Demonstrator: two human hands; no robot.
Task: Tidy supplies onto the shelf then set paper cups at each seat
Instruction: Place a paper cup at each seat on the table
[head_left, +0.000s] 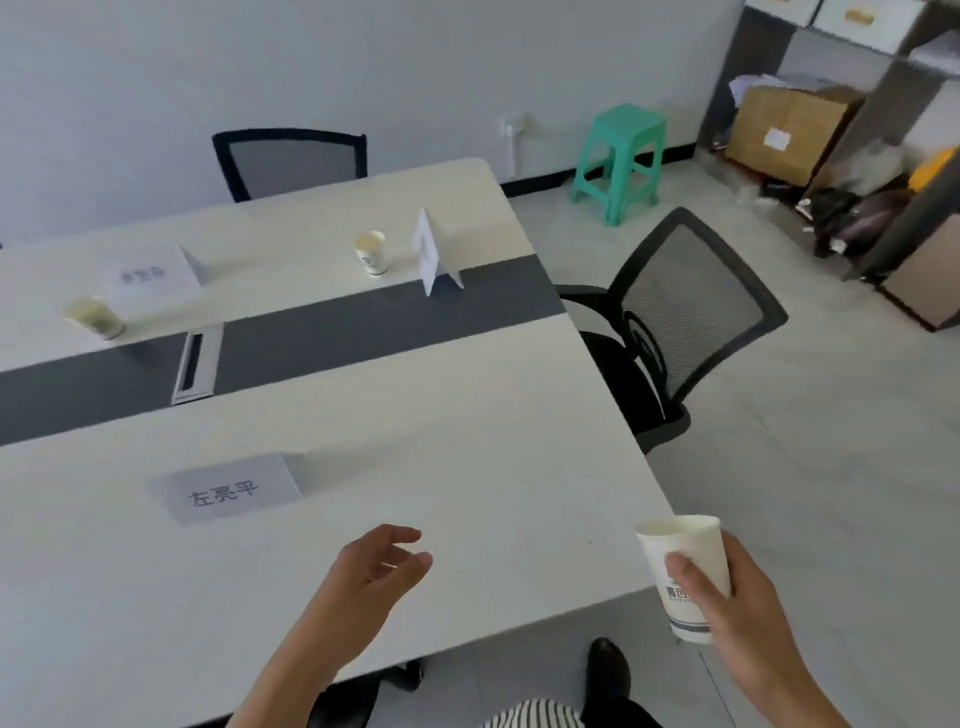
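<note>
Head view: right hand (743, 610) grips the paper cup (685, 545) at mid-wall, just off the table's (467, 415) near right corner. Left hand (374, 566) hovers open, fingers relaxed, above the near edge. Cup is likely light, thin-walled and crushable: hold gently, below the rim.

Under the gripping right hand (743, 605), print on the paper cup (685, 551) is partly hidden; far left of the grip, a second cup (95, 317) and name card (150, 275) are blurred.
</note>
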